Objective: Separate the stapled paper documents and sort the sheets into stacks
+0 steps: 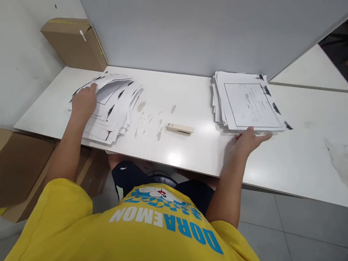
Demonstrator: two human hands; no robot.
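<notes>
On the left, my left hand (85, 98) pinches the edge of some sheets in a loose, fanned paper stack (102, 112). The top sheet bows upward beside my fingers, leaving a dark gap under it. At the near edge of a second paper stack (249, 101), on the right, my right hand (249, 141) rests with its fingers apart; some of its fingers are hidden. The top sheet there carries a printed frame with lines of text, and black smudges mark its right edge. Between the stacks lies a cream stapler (180, 129), touched by neither hand.
The white table (153, 149) has worn patches and meets a grey panel (188, 27) at the back. A cardboard box (73, 43) stands at the back left corner. More cardboard boxes (9, 170) sit below the table's left end.
</notes>
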